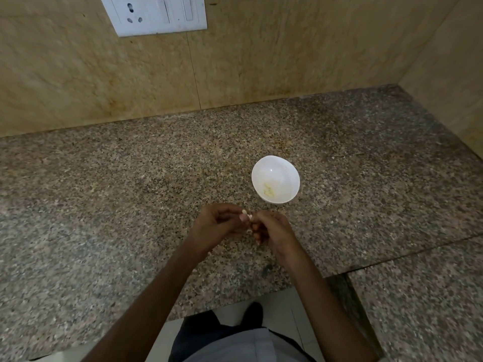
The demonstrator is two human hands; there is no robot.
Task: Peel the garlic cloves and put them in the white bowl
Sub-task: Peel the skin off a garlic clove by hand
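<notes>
A small white bowl point(282, 171) stands on the speckled granite counter point(130, 178), with a few pale peeled garlic pieces point(268, 190) at its bottom. Just in front of the bowl, my left hand point(218, 226) and my right hand point(271, 231) meet above the counter. Both pinch one small pale garlic clove point(246, 215) between their fingertips. Most of the clove is hidden by the fingers.
A beige stone wall rises behind the counter, with a white switch plate point(156, 14) at the top left. A side wall closes the right end. A seam point(392, 254) crosses the counter at the right. The counter's front edge lies near my body.
</notes>
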